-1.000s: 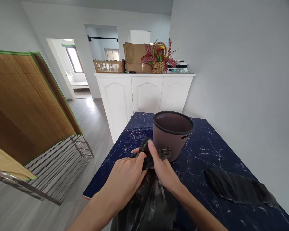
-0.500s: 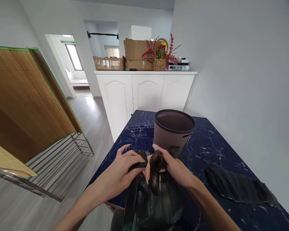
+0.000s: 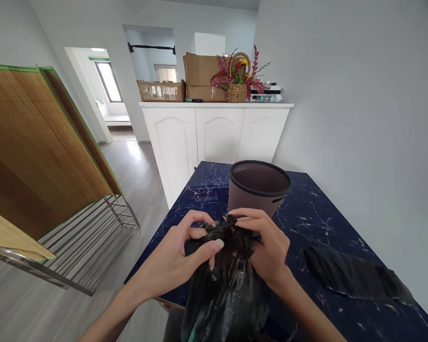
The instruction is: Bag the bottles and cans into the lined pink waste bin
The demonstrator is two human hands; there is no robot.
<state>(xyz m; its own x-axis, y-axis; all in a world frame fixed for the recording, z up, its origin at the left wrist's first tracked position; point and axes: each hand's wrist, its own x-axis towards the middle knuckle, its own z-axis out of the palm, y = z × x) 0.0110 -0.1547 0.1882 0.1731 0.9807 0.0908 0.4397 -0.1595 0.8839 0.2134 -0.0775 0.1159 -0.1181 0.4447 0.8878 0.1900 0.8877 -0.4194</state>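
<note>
A filled black garbage bag is at the near edge of the dark blue marbled table, its top gathered and twisted. My left hand pinches the gathered plastic from the left, thumb toward me. From the right, my right hand is closed around the same bunched top, fingers curled over it. Just beyond both hands stands a brownish trash can with a black rim, no bag visible in it. A folded black plastic bag lies flat on the right of the table.
A white cabinet stands behind the table, bearing cardboard boxes and a wicker flower basket. On the left is a metal rack draped with a bamboo mat. A grey wall borders the right side.
My right hand has turned so its fingers now lie over the top of the bag's neck. My left thumb has come forward over the plastic, and the gathered top looks more bunched.
</note>
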